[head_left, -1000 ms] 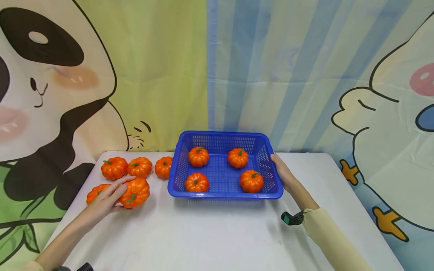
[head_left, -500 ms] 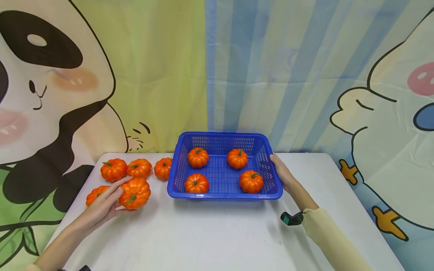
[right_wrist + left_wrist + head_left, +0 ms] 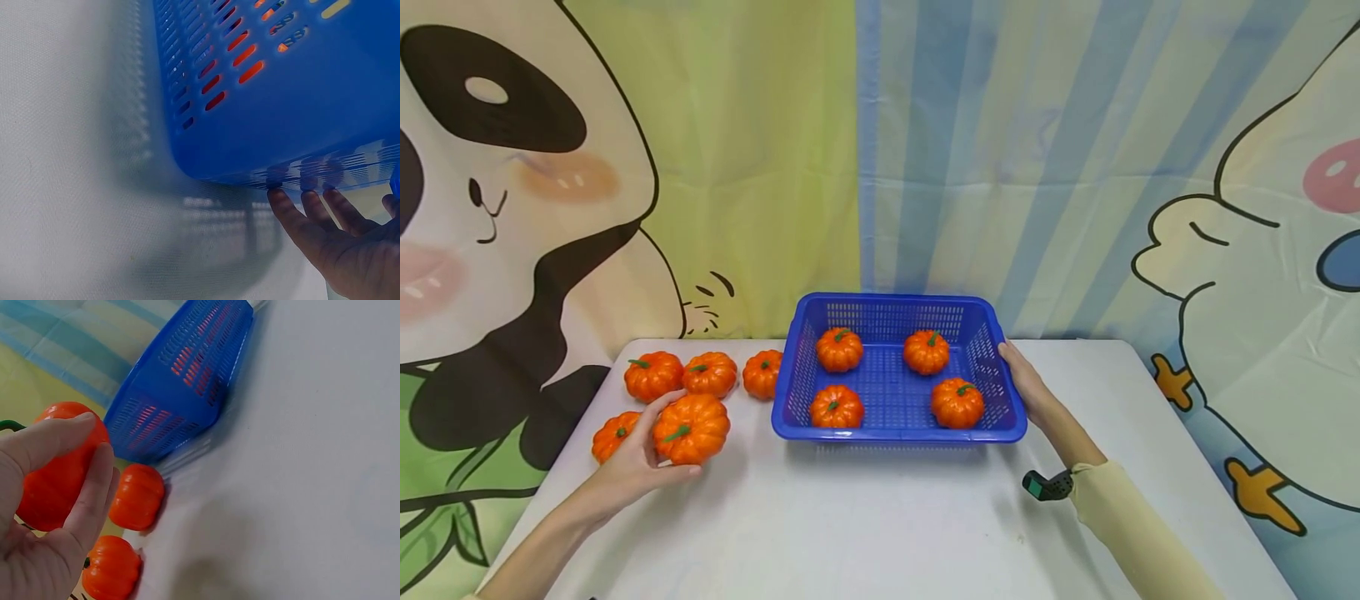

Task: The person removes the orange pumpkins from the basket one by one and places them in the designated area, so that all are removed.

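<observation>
I see the pumpkin [image 3: 692,428] in my left hand [image 3: 638,464], which is curled round it with fingers behind and thumb underneath; in the left wrist view the fingers [image 3: 59,439] wrap over its orange side. It looks lifted just clear of the table [image 3: 880,525], though I cannot tell for certain whether its base touches. It has not reached the blue basket [image 3: 898,432], which stands to the right of that hand, near but apart from it

My right hand [image 3: 1024,382] lies flat against the basket's right wall with straight fingers, steadying it rather than gripping; the right wrist view shows the fingertips [image 3: 281,203] pressed up at the rim

Inside the basket four pumpkins [image 3: 839,348] sit in two rows, apart from each other, so I judge that much loaded. Left outside are four more beyond my left hand: one [image 3: 611,436] just beside the held one on its far left, and a row of three [image 3: 709,373] behind it, the last [image 3: 762,372] nearly touching the basket's left wall. With the one in hand that makes five to go, so I reckon the job is a little under half done
</observation>
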`<state>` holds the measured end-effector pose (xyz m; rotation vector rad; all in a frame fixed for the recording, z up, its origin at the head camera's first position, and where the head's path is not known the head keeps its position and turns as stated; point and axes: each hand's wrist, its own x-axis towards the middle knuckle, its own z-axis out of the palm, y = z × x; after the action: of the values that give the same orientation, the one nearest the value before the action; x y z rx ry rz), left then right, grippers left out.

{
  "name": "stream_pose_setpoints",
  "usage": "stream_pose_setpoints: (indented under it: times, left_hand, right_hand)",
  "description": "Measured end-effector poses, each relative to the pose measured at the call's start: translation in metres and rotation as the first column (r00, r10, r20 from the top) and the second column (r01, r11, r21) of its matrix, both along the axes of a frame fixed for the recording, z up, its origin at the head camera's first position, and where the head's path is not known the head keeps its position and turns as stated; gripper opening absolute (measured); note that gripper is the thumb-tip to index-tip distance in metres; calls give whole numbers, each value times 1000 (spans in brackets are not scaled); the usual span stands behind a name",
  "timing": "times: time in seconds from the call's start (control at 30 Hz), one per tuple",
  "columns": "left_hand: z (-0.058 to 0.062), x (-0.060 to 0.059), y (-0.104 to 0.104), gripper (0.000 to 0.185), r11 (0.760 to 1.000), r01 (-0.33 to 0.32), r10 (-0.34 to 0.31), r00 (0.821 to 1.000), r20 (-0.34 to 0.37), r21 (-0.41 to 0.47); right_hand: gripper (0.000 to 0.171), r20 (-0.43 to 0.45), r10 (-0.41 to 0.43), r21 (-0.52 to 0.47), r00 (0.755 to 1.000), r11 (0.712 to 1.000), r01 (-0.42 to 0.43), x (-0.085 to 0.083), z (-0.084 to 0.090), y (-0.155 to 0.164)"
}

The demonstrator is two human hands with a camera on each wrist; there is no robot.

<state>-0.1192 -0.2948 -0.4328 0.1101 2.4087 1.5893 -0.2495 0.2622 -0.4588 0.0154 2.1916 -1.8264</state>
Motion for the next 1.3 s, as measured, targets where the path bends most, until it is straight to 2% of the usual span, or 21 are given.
stream_pose_setpoints:
  times: [0.1,0.23,0.3,0.37,0.5,0.73,0.9,1.07,1.17,1.3]
  left_hand:
    - [1,0,4,94,993,-50,47,998,-29,-110]
    - [2,0,11,97,944,-162,132,984,-123,-286]
    - [3,1,14,98,923,-199,154,975,-158,-328]
    - [4,1,16,99,910,-216,168,972,-163,-353]
    - [5,2,16,101,896,-219,171,973,-154,-387]
    - [5,2,14,105,851,-214,168,976,-137,-480]
    - [2,3,15,102,836,-233,157,969,-191,-497]
    - [-3,4,17,96,799,-260,137,957,-256,-543]
    - [-7,2,17,95,781,-247,122,961,-247,-573]
    - [-13,-3,15,95,775,-230,112,967,-230,-588]
  right_hand:
    - [65,1,5,-12,1000,1000,-5,0,0,1]
    - [64,1,13,-22,1000,1000,-13,2,0,1]
    - [64,-2,14,-19,1000,1000,-14,2,0,0]
    - [64,-5,17,-15,1000,1000,-17,2,0,0]
    - [65,-6,17,-9,1000,1000,-17,2,0,1]
    - [66,-1,7,5,1000,1000,-7,1,0,2]
    - [66,0,10,10,1000,1000,-10,1,0,3]
    - [66,7,6,1,1000,1000,-6,0,-1,1]
    - [66,8,3,-5,1000,1000,-3,0,-1,0]
    - [67,3,3,0,1000,1000,-3,-1,-1,-1]
